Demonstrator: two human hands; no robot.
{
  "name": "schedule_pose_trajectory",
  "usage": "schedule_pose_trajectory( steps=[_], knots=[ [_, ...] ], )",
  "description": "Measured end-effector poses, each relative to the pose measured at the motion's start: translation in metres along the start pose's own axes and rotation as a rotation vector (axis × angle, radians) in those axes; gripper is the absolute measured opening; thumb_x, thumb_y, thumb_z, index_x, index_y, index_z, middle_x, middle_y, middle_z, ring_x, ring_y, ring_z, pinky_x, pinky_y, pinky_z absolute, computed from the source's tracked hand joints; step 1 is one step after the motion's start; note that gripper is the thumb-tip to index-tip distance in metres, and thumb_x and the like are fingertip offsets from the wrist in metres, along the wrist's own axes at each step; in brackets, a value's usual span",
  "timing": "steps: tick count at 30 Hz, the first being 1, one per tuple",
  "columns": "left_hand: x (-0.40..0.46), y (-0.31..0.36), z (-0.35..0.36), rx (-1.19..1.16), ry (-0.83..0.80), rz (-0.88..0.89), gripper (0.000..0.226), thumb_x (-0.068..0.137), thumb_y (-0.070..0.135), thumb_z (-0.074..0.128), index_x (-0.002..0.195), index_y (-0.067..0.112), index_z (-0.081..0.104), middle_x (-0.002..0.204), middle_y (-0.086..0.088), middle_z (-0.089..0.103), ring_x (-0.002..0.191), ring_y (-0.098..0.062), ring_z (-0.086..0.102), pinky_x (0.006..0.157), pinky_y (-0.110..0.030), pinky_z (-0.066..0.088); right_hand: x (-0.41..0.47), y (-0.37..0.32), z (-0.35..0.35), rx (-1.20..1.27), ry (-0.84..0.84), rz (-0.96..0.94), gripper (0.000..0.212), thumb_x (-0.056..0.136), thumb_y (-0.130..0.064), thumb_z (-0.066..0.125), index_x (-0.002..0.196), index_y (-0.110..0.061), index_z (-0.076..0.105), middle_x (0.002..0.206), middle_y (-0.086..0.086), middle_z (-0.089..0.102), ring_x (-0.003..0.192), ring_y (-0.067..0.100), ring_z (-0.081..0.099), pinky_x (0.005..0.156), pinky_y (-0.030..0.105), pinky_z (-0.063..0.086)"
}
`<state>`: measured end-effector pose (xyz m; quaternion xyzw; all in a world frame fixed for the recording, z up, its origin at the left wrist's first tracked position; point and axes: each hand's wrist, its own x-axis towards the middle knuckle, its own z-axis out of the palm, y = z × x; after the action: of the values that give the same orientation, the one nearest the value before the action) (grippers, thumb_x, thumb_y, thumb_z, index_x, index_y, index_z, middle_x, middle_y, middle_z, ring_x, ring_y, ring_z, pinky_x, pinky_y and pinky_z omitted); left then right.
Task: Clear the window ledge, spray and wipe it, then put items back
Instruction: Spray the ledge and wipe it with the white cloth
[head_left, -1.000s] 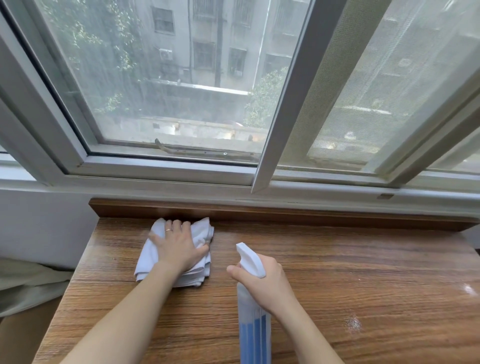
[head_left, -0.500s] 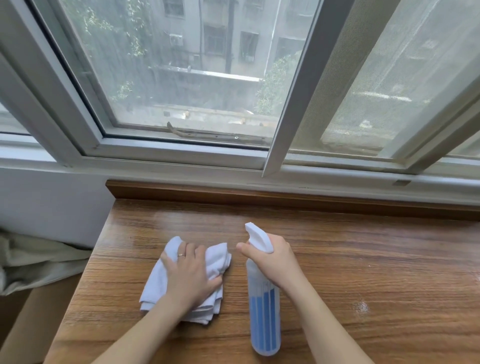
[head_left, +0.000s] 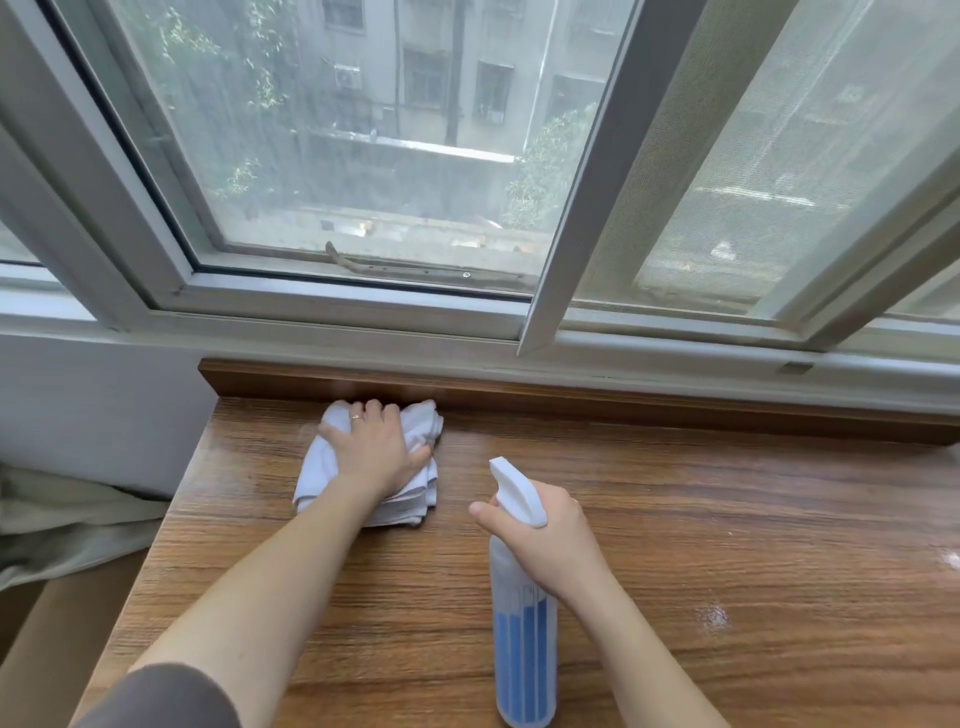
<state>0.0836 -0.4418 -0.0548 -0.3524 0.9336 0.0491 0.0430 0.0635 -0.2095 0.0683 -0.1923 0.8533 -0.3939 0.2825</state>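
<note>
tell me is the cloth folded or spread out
Folded: the cloth shows stacked layers at its near edge under the left hand.

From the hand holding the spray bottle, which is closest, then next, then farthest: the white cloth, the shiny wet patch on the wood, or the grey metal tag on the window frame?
Measured from the right hand in the head view:
1. White cloth, to its left under the left hand.
2. Wet patch, to its right and nearer the person; only slightly farther than the cloth.
3. Metal tag, up on the window frame, far right.
</note>
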Motion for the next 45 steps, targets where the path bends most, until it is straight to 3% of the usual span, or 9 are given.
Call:
schedule_pose_trajectory(
  steps=[4, 9, 13, 18, 21, 27, 32, 38, 45],
  knots=[
    [-0.017, -0.004, 0.008, 0.008, 0.033, 0.045, 0.06, 0.08, 0.067, 0.046, 0.114, 0.019, 0.053, 0.119, -0.005, 0.051, 0.117, -0.028, 0.044, 0.093, -0.063, 0.031, -0.006, 0.009, -0.007, -0.01, -0.009, 0.043, 0.045, 0.08, -0.051, 0.073, 0.068, -0.011, 0.057, 0.06, -0.008, 0.053, 0.056, 0.004, 0.046, 0.06, 0.027, 0.038],
    [-0.068, -0.01, 0.029, -0.021, 0.148, 0.127, 0.056, 0.065, 0.063, 0.051, 0.098, 0.019, 0.06, 0.1, -0.004, 0.057, 0.097, -0.029, 0.053, 0.084, -0.064, 0.033, -0.008, 0.011, -0.014, 0.004, -0.021, 0.078, 0.042, 0.079, -0.051, 0.073, 0.062, -0.023, 0.047, 0.059, -0.01, 0.048, 0.055, 0.005, 0.043, 0.059, 0.027, 0.034],
    [-0.088, -0.013, 0.033, -0.034, 0.214, 0.132, 0.059, 0.063, 0.064, 0.051, 0.101, 0.02, 0.062, 0.099, -0.002, 0.057, 0.099, -0.027, 0.05, 0.085, -0.06, 0.032, -0.007, 0.011, -0.014, 0.017, 0.006, 0.116, 0.04, 0.08, -0.051, 0.073, 0.065, -0.023, 0.049, 0.064, -0.008, 0.05, 0.06, 0.009, 0.046, 0.06, 0.03, 0.034],
    [-0.088, -0.013, 0.03, 0.008, 0.118, 0.112, 0.068, 0.068, 0.07, 0.042, 0.114, 0.024, 0.059, 0.11, 0.0, 0.057, 0.107, -0.026, 0.051, 0.089, -0.061, 0.028, -0.007, 0.006, -0.009, -0.068, 0.018, 0.12, 0.049, 0.08, -0.052, 0.073, 0.057, -0.023, 0.042, 0.059, -0.008, 0.049, 0.056, 0.011, 0.044, 0.058, 0.031, 0.033],
    [-0.088, -0.012, 0.027, 0.027, 0.085, 0.101, 0.071, 0.069, 0.073, 0.038, 0.119, 0.026, 0.057, 0.115, 0.002, 0.055, 0.112, -0.025, 0.048, 0.091, -0.061, 0.026, -0.009, 0.006, -0.008, -0.031, 0.025, 0.097, 0.044, 0.079, -0.053, 0.073, 0.062, -0.023, 0.047, 0.062, -0.007, 0.05, 0.058, 0.01, 0.045, 0.059, 0.031, 0.034],
    [-0.087, -0.013, 0.03, 0.029, 0.096, 0.111, 0.067, 0.07, 0.07, 0.039, 0.114, 0.024, 0.06, 0.109, 0.0, 0.056, 0.106, -0.026, 0.05, 0.087, -0.06, 0.028, -0.012, 0.01, -0.011, -0.084, 0.028, 0.078, 0.048, 0.08, -0.053, 0.072, 0.059, -0.023, 0.042, 0.059, -0.007, 0.048, 0.056, 0.01, 0.043, 0.057, 0.03, 0.032],
    [-0.08, -0.008, 0.036, 0.024, 0.209, 0.137, 0.06, 0.067, 0.066, 0.043, 0.095, 0.017, 0.063, 0.096, -0.008, 0.057, 0.094, -0.031, 0.052, 0.081, -0.06, 0.032, -0.014, 0.018, -0.018, -0.012, 0.028, 0.084, 0.045, 0.079, -0.054, 0.072, 0.062, -0.024, 0.042, 0.06, -0.009, 0.046, 0.055, 0.007, 0.042, 0.058, 0.027, 0.034],
    [-0.059, 0.02, 0.033, 0.014, 0.223, 0.132, 0.048, 0.069, 0.06, 0.046, 0.095, 0.023, 0.061, 0.097, -0.006, 0.057, 0.099, -0.03, 0.051, 0.082, -0.057, 0.031, -0.011, 0.024, -0.024, -0.009, 0.057, 0.086, 0.043, 0.08, -0.051, 0.072, 0.063, -0.023, 0.046, 0.06, -0.009, 0.048, 0.056, 0.006, 0.043, 0.059, 0.028, 0.034],
    [-0.021, 0.062, 0.021, 0.003, 0.147, 0.107, 0.046, 0.081, 0.06, 0.052, 0.115, 0.03, 0.059, 0.112, -0.006, 0.055, 0.113, -0.03, 0.047, 0.089, -0.059, 0.033, -0.002, 0.019, -0.029, -0.013, 0.006, 0.058, 0.041, 0.078, -0.053, 0.071, 0.064, -0.02, 0.05, 0.061, -0.009, 0.052, 0.058, 0.005, 0.045, 0.06, 0.028, 0.036]
  ],
)
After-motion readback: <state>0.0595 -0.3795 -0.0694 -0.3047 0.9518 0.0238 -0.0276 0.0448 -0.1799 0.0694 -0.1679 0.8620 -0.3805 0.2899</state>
